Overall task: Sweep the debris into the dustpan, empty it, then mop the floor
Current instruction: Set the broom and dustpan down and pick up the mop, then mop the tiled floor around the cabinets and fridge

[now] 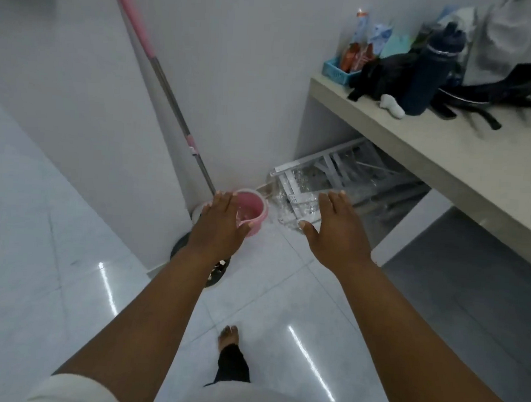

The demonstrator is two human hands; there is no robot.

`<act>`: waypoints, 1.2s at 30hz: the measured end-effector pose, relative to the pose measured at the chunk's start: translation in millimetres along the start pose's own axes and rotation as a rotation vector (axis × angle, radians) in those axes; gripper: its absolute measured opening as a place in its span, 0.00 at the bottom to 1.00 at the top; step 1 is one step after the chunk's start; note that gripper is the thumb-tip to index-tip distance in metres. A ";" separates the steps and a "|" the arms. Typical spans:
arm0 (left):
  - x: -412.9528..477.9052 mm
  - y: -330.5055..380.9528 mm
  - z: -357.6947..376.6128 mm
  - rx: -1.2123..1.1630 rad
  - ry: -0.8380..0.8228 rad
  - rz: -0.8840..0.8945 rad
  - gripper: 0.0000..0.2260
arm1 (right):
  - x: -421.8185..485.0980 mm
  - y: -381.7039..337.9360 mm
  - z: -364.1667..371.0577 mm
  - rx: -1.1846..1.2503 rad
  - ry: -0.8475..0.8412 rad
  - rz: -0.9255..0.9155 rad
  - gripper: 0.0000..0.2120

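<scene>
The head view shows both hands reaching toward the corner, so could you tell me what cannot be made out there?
- Mop head: hidden behind the left hand and forearm; only the mop handle shows.
- Pink bucket: near side covered by the left hand; contact unclear.
- Dark round object on the floor: mostly behind the left wrist.
- Items under the counter: blurred, shadowed.
- Right hand: open, empty.

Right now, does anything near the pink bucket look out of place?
Yes: a folded metal rack wrapped in clear plastic lies tilted on the floor under the counter, right beside the pink bucket. No spill is visible.
</scene>
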State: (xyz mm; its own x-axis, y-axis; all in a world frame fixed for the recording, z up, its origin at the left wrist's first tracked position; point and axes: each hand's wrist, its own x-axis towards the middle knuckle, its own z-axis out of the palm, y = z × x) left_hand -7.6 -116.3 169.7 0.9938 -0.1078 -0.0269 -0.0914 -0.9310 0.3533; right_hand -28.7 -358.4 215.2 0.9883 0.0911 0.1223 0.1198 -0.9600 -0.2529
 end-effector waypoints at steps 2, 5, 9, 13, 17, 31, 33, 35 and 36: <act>22.6 -25.1 -6.8 -0.007 0.007 -0.056 0.32 | 33.4 -15.5 10.8 -0.005 -0.015 -0.046 0.33; 55.3 -60.6 -18.1 0.002 0.022 -0.115 0.33 | 82.2 -39.9 25.8 -0.021 -0.035 -0.127 0.33; 95.1 -99.7 -33.4 -0.020 0.021 -0.167 0.33 | 145.2 -74.5 42.6 -0.028 -0.055 -0.213 0.33; 130.4 -134.0 -44.1 -0.019 0.021 -0.201 0.33 | 198.8 -106.5 59.7 -0.019 -0.070 -0.273 0.32; 160.2 -152.0 -50.4 -0.075 0.065 -0.246 0.32 | 242.9 -128.1 75.2 -0.008 -0.124 -0.317 0.33; 289.7 -177.2 -41.7 -0.220 0.114 -0.598 0.29 | 439.7 -159.1 134.0 0.094 -0.245 -0.576 0.32; 308.4 -181.3 -47.2 -0.219 0.139 -0.638 0.29 | 468.2 -167.7 137.8 0.100 -0.263 -0.629 0.32; 325.2 -184.5 -52.8 -0.218 0.176 -0.691 0.29 | 494.0 -180.0 141.4 0.100 -0.290 -0.686 0.32; 332.6 -185.4 -54.5 -0.220 0.191 -0.721 0.29 | 505.7 -187.0 143.2 0.112 -0.310 -0.709 0.32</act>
State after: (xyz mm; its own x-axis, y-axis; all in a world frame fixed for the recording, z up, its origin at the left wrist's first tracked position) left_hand 343.4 39.5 146.3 0.7982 0.5791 -0.1658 0.5767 -0.6551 0.4881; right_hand 462.2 -94.9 186.9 0.6514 0.7584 0.0212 0.7251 -0.6141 -0.3117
